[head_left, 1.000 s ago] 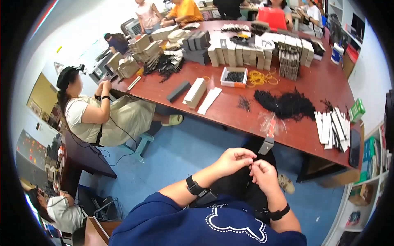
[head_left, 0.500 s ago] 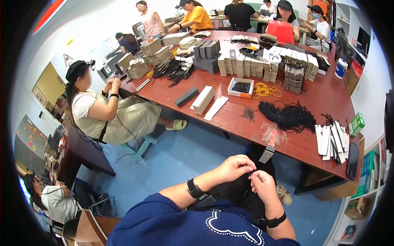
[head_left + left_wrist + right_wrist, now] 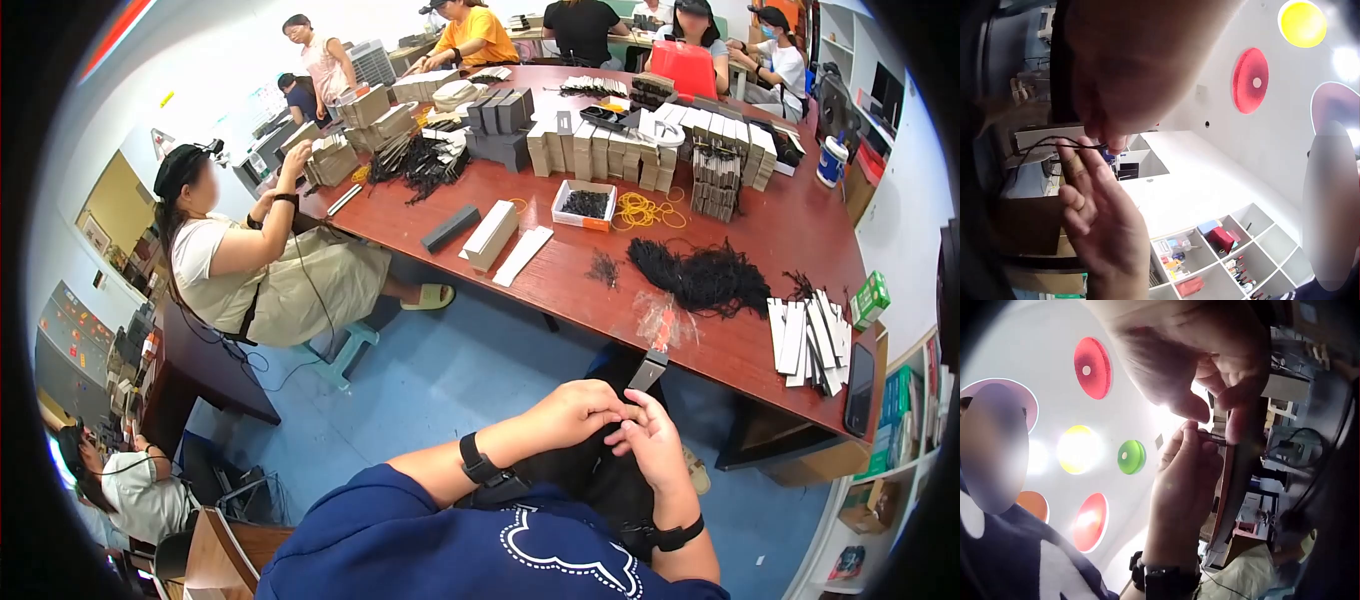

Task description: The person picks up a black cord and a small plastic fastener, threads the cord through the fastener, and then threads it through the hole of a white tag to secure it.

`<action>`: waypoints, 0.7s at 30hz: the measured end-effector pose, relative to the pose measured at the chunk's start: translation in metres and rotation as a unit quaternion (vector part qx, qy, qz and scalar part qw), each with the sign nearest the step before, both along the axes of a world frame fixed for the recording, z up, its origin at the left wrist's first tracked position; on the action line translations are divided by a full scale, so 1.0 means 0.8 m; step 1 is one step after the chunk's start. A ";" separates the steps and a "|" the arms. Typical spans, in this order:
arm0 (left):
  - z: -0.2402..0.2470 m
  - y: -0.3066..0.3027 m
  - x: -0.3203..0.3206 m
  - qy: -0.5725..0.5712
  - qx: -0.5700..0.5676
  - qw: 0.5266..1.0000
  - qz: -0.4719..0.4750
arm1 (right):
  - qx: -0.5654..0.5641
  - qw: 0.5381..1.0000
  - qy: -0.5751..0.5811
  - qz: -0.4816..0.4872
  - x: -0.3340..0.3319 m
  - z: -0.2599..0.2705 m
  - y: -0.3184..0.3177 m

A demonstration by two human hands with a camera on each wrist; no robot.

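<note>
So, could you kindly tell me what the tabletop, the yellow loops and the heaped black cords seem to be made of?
The tabletop looks like varnished wood or laminate: reddish-brown with a soft sheen. The yellow loops are probably rubber bands, being thin, smooth and loosely tangled. The heaped black cords look like matt textile, soft and stringy, though the fibre can't be told.

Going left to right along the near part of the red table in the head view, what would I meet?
Dark grey block, pale block, flat white strips, small open box, black cord heap, pile of white strips, green box.
</note>
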State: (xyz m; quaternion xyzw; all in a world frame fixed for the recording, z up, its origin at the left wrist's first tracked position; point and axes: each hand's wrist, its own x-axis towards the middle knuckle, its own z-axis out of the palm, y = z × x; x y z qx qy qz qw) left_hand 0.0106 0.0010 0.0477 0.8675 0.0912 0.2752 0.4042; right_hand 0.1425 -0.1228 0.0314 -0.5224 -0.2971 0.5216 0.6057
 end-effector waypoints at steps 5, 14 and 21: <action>-0.001 -0.003 0.002 -0.015 0.005 0.999 0.043 | 0.047 0.999 0.010 0.005 -0.006 -0.033 0.006; -0.015 -0.001 0.008 -0.013 -0.168 0.981 0.099 | 0.124 0.922 -0.334 -0.148 -0.011 -0.013 0.021; -0.011 0.007 0.002 0.030 -0.339 0.939 0.060 | 0.104 0.990 -0.040 -0.088 -0.004 -0.012 0.016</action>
